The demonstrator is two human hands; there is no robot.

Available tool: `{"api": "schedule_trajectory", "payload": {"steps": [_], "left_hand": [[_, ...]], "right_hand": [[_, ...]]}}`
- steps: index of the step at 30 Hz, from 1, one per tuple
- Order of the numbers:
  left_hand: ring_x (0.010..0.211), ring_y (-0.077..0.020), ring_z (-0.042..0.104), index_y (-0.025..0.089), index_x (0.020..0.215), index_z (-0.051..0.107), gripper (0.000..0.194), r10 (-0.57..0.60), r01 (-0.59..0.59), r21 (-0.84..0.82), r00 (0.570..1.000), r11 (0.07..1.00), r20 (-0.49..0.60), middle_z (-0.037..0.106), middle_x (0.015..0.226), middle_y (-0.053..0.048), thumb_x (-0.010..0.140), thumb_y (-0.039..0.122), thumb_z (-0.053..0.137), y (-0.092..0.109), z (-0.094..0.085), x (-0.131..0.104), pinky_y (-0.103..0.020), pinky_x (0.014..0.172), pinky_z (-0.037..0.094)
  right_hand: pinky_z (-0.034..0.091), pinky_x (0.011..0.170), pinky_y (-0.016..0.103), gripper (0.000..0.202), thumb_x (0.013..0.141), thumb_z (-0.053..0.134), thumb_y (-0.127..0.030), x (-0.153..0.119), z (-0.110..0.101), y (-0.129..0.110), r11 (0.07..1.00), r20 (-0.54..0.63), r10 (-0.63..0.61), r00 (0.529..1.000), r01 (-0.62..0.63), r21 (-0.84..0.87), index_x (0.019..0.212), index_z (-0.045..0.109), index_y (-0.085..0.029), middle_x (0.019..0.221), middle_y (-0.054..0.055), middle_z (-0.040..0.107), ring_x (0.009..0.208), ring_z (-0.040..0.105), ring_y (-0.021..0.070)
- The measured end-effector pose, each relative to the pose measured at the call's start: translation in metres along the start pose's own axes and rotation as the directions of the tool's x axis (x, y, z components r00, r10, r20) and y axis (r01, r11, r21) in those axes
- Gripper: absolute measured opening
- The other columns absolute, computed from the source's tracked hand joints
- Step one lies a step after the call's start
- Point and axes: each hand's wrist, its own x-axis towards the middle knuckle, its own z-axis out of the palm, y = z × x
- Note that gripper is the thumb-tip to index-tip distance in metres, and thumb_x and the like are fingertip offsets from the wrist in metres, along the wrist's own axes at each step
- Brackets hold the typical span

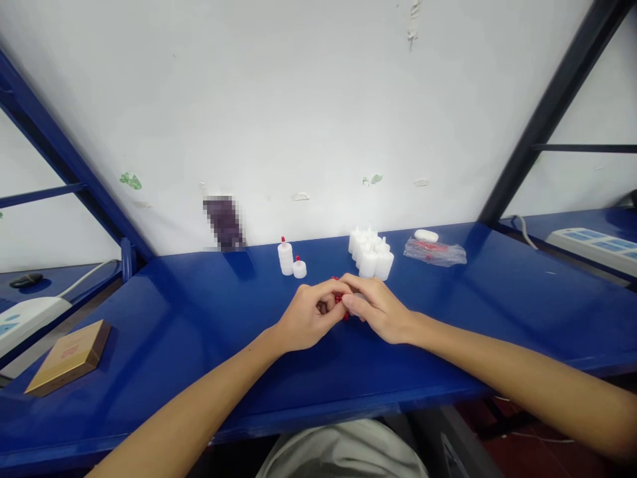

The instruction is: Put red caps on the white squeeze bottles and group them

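My left hand (pixel 311 315) and my right hand (pixel 381 307) meet above the middle of the blue table, fingertips touching. My right fingers curl around a whitish piece (pixel 359 296), apparently a small squeeze bottle, mostly hidden by the hand. The left thumb and index finger are pinched together against it; what lies between them is hidden. Small red caps (pixel 346 315) show behind and under the fingers. Farther back stand a white bottle (pixel 285 257) with a red cap and a shorter red-capped one (pixel 299 269). A cluster of white bottles (pixel 371 255) without caps stands to the right.
On the blue table (pixel 199 345), a clear plastic bag (pixel 438 253) with red pieces lies at the back right, beside a white rounded object (pixel 426 236). A gold box (pixel 70 356) lies at the left. Power strips (pixel 597 247) are on neighbouring tables. A wall rises behind.
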Motion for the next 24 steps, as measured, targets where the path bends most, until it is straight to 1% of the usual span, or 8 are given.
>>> {"api": "schedule_trajectory", "payload": {"steps": [3, 6, 8, 11, 14, 20, 22, 24], "left_hand": [[0.041, -0.0059, 0.038, 0.018, 0.093, 0.054, 0.012, -0.075, 0.058, -0.083, 0.972, 0.995, -0.221, 0.047, 0.049, 0.009, 0.092, 0.03, 0.052, -0.007, -0.009, 0.005, -0.016, 0.044, 0.031], [0.039, -0.0065, 0.034, 0.019, 0.089, 0.052, 0.013, -0.11, 0.11, -0.03, 0.858, 0.994, -0.501, 0.041, 0.045, 0.011, 0.09, 0.031, 0.05, -0.021, -0.029, 0.011, -0.017, 0.043, 0.026], [0.04, -0.0066, 0.034, 0.019, 0.091, 0.056, 0.015, -0.083, 0.189, 0.123, 0.809, 0.974, -0.581, 0.038, 0.045, 0.011, 0.089, 0.033, 0.053, -0.032, -0.044, 0.014, -0.018, 0.047, 0.028], [0.043, -0.0078, 0.038, 0.019, 0.095, 0.064, 0.021, -0.042, 0.271, 0.336, 0.83, 0.902, -0.556, 0.04, 0.045, 0.01, 0.09, 0.036, 0.054, -0.046, -0.061, 0.017, -0.02, 0.052, 0.03], [0.045, -0.0094, 0.043, 0.019, 0.101, 0.067, 0.026, -0.046, 0.295, 0.426, 0.863, 0.855, -0.503, 0.045, 0.048, 0.008, 0.092, 0.038, 0.051, -0.053, -0.067, 0.018, -0.022, 0.054, 0.031], [0.052, -0.0134, 0.051, 0.022, 0.103, 0.066, 0.026, -0.092, 0.319, 0.523, 0.906, 0.79, -0.414, 0.055, 0.055, 0.006, 0.093, 0.038, 0.049, -0.056, -0.066, 0.018, -0.024, 0.057, 0.032], [0.053, -0.014, 0.052, 0.022, 0.105, 0.066, 0.026, -0.099, 0.327, 0.537, 0.907, 0.777, -0.41, 0.057, 0.056, 0.005, 0.093, 0.037, 0.048, -0.058, -0.067, 0.018, -0.024, 0.057, 0.032], [0.053, -0.0144, 0.053, 0.022, 0.107, 0.066, 0.027, -0.099, 0.336, 0.546, 0.903, 0.768, -0.417, 0.058, 0.056, 0.005, 0.094, 0.038, 0.048, -0.059, -0.067, 0.019, -0.025, 0.057, 0.032]], "right_hand": [[0.038, 0.056, 0.026, 0.028, 0.1, 0.041, -0.042, 0.003, -0.004, 0.006, 0.999, -0.064, 0.04, 0.997, -0.04, 0.006, 0.092, 0.053, -0.019, 0.067, -0.003, 0.053, 0.057, 0.05, 0.0119], [0.038, 0.055, 0.026, 0.028, 0.1, 0.041, -0.041, 0.005, -0.011, 0.011, 0.999, -0.146, 0.021, 0.989, -0.026, -0.033, 0.093, 0.057, -0.019, 0.064, -0.003, 0.051, 0.055, 0.048, 0.0117], [0.038, 0.055, 0.026, 0.025, 0.097, 0.049, -0.04, 0.007, -0.014, 0.012, 0.998, -0.214, -0.008, 0.977, -0.005, -0.059, 0.085, 0.058, -0.019, 0.063, -0.002, 0.053, 0.056, 0.048, 0.0118], [0.038, 0.054, 0.026, 0.024, 0.083, 0.068, -0.037, 0.009, -0.016, 0.01, 0.995, -0.334, -0.043, 0.942, 0.009, -0.104, 0.07, 0.056, -0.02, 0.056, -0.003, 0.052, 0.053, 0.047, 0.0118], [0.038, 0.053, 0.027, 0.026, 0.075, 0.075, -0.033, 0.007, -0.016, 0.01, 0.991, -0.419, -0.09, 0.903, 0.037, -0.131, 0.066, 0.054, -0.02, 0.051, -0.005, 0.047, 0.049, 0.044, 0.0114], [0.039, 0.059, 0.032, 0.012, 0.079, 0.052, -0.028, 0.006, -0.031, 0.021, 0.971, -0.495, -0.227, 0.839, 0.232, -0.051, 0.084, 0.061, -0.02, 0.068, 0.0, 0.056, 0.061, 0.052, 0.0171], [0.04, 0.063, 0.033, 0.016, 0.074, 0.05, -0.021, 0.011, -0.042, 0.025, 0.973, -0.563, -0.226, 0.795, 0.217, -0.084, 0.086, 0.061, -0.021, 0.072, 0.001, 0.057, 0.068, 0.054, 0.0188], [0.042, 0.068, 0.035, 0.019, 0.07, 0.047, -0.016, 0.018, -0.055, 0.029, 0.974, -0.671, -0.213, 0.71, 0.205, -0.092, 0.084, 0.058, -0.022, 0.073, 0.001, 0.057, 0.071, 0.054, 0.0194]]}}
